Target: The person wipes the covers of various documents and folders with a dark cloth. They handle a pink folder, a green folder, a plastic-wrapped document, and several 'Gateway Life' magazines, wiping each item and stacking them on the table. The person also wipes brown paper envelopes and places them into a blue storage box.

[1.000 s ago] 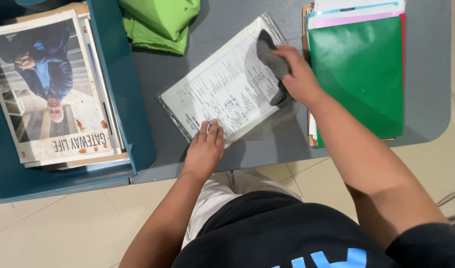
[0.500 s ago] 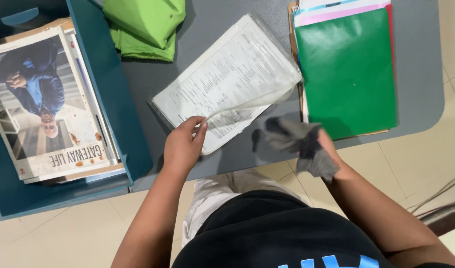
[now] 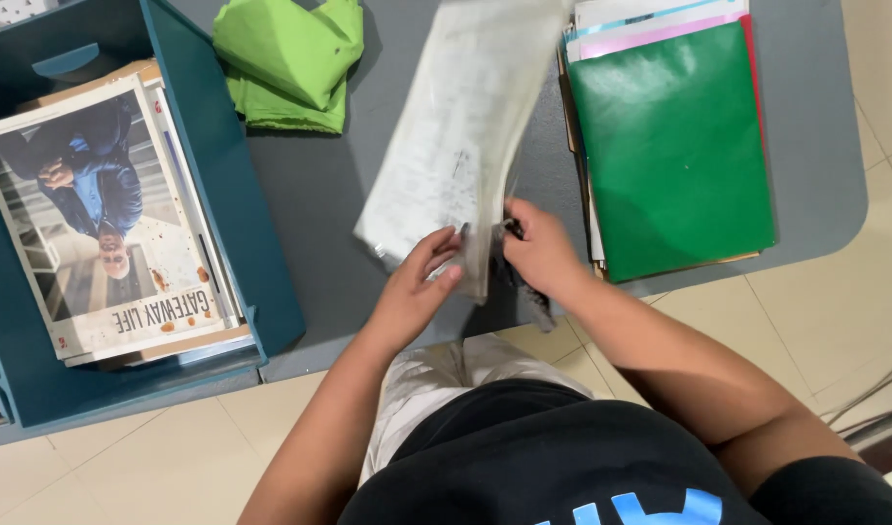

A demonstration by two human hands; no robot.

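You hold a clear plastic sleeve with printed sheets inside [image 3: 455, 146] tilted up above the grey counter [image 3: 815, 175], its near edge low and its far end raised; the picture of it is blurred, so its exact angle is hard to tell. Your left hand [image 3: 417, 287] pinches the near corner with the fingers closed on the plastic. Your right hand [image 3: 541, 253] grips the same edge just beside it, and a dark grey cloth [image 3: 524, 292] is bunched under this hand and hangs down from it. Both grips are on one short edge only, so the long free part can bend, and the sheets may slide out if the open side of the sleeve points down; I cannot tell which side is open. The cloth is caught between your right fingers and the plastic, so I think this grip is weaker and the sleeve may slip or the cloth may drop to the floor. Just to the right lies a stack of folders with a green folder [image 3: 674, 146] on top, and the sleeve can catch its edge. A green cloth [image 3: 290, 63] lies behind, and a blue tray [image 3: 261, 243] with a magazine [image 3: 105, 214] stands at the left, well apart.
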